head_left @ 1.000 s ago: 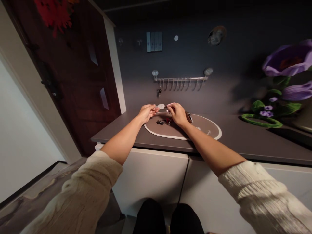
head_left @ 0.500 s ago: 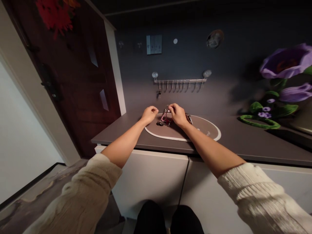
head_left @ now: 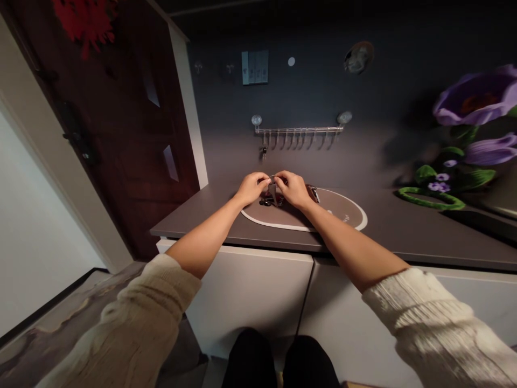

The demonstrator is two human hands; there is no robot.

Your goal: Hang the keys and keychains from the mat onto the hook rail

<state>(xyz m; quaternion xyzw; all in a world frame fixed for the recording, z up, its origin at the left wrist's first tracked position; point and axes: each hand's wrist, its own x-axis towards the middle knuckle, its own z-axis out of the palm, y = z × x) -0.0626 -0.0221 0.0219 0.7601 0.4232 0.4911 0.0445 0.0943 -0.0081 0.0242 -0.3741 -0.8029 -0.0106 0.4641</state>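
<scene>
My left hand [head_left: 251, 188] and my right hand [head_left: 291, 187] meet fingertip to fingertip above the brown oval mat [head_left: 283, 221]. Both pinch a thin metal key ring [head_left: 272, 176] from either side. A flat grey key [head_left: 273, 193] hangs from it between my hands. Below, several small dark and metallic pieces [head_left: 265, 202] rest on the mat, partly hidden; a bit of red shows among them. Just right of my right hand lies a dark item with a shiny edge [head_left: 313, 193], half covered by the hand.
A clear hook rail [head_left: 299, 130] is fixed to the wall, with a small key set [head_left: 264, 152] on its left hook. Purple flowers with a green ring base [head_left: 430, 198] stand on the countertop [head_left: 407, 231] at right. A dark red door [head_left: 133, 161] is at left.
My left hand has moved right and now pinches the ring beside my right hand. A grey key now hangs between them, where a pink clip was visible before.
</scene>
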